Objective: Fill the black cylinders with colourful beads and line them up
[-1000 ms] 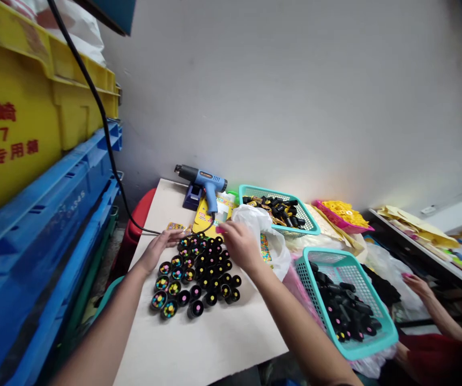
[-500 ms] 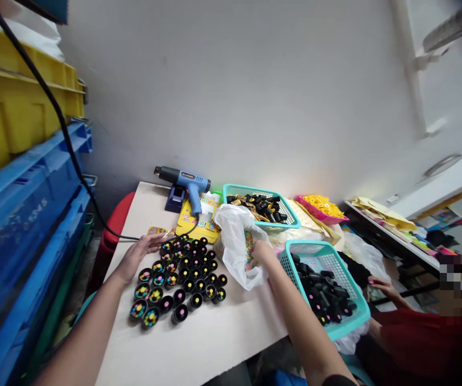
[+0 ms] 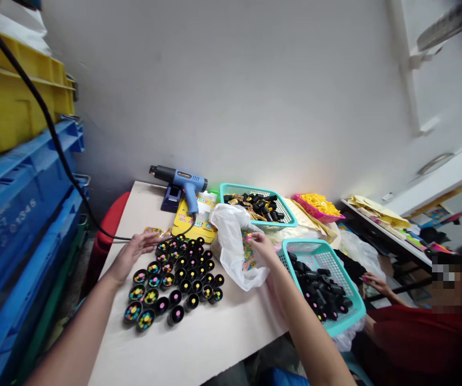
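Note:
Small black cups (image 3: 177, 315) stand close together on the white table, the left ones holding multicoloured beads (image 3: 146, 320) and others showing a pink or yellow dot inside. My left hand (image 3: 132, 257) rests at their back left edge, fingers stretched out. A white plastic bag (image 3: 231, 230) full of tiny coloured beads lies open to the right of the cups. Over its mouth is my right hand (image 3: 263, 249), thumb and fingers pinched together, with a bit of bead colour showing at the fingertips.
A blue heat gun (image 3: 186, 185) sits behind the cups by flattened yellow packaging (image 3: 191, 222). Turquoise baskets (image 3: 323, 246) hold black parts; a pink basket (image 3: 341, 217) holds yellow pieces. Stacked crates (image 3: 17, 203) rise at left, a black cable (image 3: 54, 134) hanging before them. Another person (image 3: 408, 343) sits at right.
My right hand has lifted slightly out of the bag, so its fingertips now show. My left hand stays beside the cups. The whole view has shifted a little.

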### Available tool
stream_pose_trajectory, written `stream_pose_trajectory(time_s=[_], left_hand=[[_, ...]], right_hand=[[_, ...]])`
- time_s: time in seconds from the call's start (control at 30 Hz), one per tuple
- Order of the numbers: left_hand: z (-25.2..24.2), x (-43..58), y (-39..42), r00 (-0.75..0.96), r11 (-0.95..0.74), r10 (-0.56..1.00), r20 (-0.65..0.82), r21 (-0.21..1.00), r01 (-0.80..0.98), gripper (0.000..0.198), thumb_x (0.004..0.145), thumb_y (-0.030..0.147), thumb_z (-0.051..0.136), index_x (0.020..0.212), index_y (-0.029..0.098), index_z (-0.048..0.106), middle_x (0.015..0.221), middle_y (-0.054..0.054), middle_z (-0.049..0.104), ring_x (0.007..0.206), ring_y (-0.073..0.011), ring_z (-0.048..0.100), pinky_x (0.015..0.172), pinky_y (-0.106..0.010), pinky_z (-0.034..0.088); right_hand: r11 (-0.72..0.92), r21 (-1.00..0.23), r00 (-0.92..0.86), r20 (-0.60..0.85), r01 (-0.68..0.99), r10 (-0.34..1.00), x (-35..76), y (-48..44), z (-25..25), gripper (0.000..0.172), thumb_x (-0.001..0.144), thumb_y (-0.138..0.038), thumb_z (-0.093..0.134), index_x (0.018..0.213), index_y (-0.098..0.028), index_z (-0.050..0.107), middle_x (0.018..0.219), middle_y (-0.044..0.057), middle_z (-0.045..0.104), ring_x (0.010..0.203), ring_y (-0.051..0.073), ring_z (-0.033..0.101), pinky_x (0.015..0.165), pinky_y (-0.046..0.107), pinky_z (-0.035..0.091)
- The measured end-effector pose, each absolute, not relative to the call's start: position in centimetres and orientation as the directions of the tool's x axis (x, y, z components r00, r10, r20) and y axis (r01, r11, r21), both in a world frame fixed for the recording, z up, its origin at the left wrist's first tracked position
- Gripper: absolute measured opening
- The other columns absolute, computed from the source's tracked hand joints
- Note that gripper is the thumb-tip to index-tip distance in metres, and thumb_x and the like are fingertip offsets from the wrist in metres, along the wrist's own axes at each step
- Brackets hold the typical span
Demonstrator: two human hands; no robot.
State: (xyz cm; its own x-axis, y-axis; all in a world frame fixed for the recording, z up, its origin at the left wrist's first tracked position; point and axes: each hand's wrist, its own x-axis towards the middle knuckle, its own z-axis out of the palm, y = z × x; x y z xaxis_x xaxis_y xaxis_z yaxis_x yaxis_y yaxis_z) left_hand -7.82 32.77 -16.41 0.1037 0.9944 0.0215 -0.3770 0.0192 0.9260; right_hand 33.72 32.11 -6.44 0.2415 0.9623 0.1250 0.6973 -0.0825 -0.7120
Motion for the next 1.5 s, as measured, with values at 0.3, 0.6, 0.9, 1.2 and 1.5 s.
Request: stream_pose_trajectory(time_s=[0.3, 0.6, 0.9, 1.2, 1.5], left_hand=[[-16.3, -7.8, 32.5, 0.114, 0.011, 0.993, 0.032, 0.933, -0.360, 0.077, 0.070, 0.083, 0.047, 0.109, 0.020, 0.068, 0.115, -0.014, 0.071, 0.119, -0.0351, 0.057, 0.102, -0.049, 0.039], [-16.4, -8.0, 32.5, 0.127, 0.000, 0.991, 0.048, 0.934, -0.356, 0.075, 0.075, 0.080, 0.045, 0.113, 0.018, 0.066, 0.118, -0.014, 0.069, 0.120, -0.0344, 0.056, 0.102, -0.048, 0.039], [-16.8, -8.0, 32.6, 0.141, 0.001, 0.988, 0.058, 0.924, -0.382, 0.071, 0.078, 0.076, 0.045, 0.116, 0.020, 0.065, 0.116, -0.012, 0.070, 0.119, -0.0320, 0.056, 0.101, -0.044, 0.039], [-16.6, -7.9, 32.5, 0.125, -0.010, 0.990, 0.060, 0.930, -0.367, 0.073, 0.076, 0.078, 0.046, 0.113, 0.019, 0.066, 0.114, -0.013, 0.071, 0.116, -0.0330, 0.058, 0.099, -0.046, 0.041], [-16.2, -7.8, 32.4, 0.119, -0.004, 0.992, 0.052, 0.926, -0.377, 0.070, 0.075, 0.077, 0.048, 0.109, 0.020, 0.069, 0.113, -0.012, 0.071, 0.117, -0.0339, 0.058, 0.101, -0.047, 0.040]], right_hand=[[0.089, -0.839, 0.052, 0.138, 0.537, 0.989, 27.3, 27.6, -2.5, 0.033, 0.074, -0.048, 0.063, 0.091, -0.020, 0.056, 0.085, 0.004, 0.066, 0.074, 0.017, 0.061, 0.057, 0.026, 0.046], [0.072, -0.674, -0.139, -0.046, 0.735, 0.989, 17.8, 30.8, -5.8, 0.012, 0.082, -0.027, 0.057, 0.090, -0.019, 0.054, 0.086, 0.003, 0.070, 0.065, 0.014, 0.064, 0.055, 0.024, 0.047], [0.166, -0.214, -0.167, 0.011, 0.963, 0.986, 16.7, 32.0, -6.3, 0.018, 0.083, -0.017, 0.053, 0.100, -0.020, 0.060, 0.103, 0.008, 0.067, 0.090, 0.021, 0.063, 0.073, 0.029, 0.044], [0.312, -0.042, -0.307, 0.104, 0.949, 0.946, 15.4, 30.6, -4.8, 0.023, 0.087, -0.013, 0.049, 0.103, -0.020, 0.063, 0.109, 0.010, 0.064, 0.089, 0.021, 0.063, 0.072, 0.029, 0.046], [0.006, -0.263, 0.101, 0.392, 0.965, 0.914, 26.7, 28.8, -0.9, 0.037, 0.097, -0.035, 0.039, 0.125, -0.015, 0.055, 0.114, 0.012, 0.064, 0.087, 0.019, 0.062, 0.077, 0.033, 0.050]])
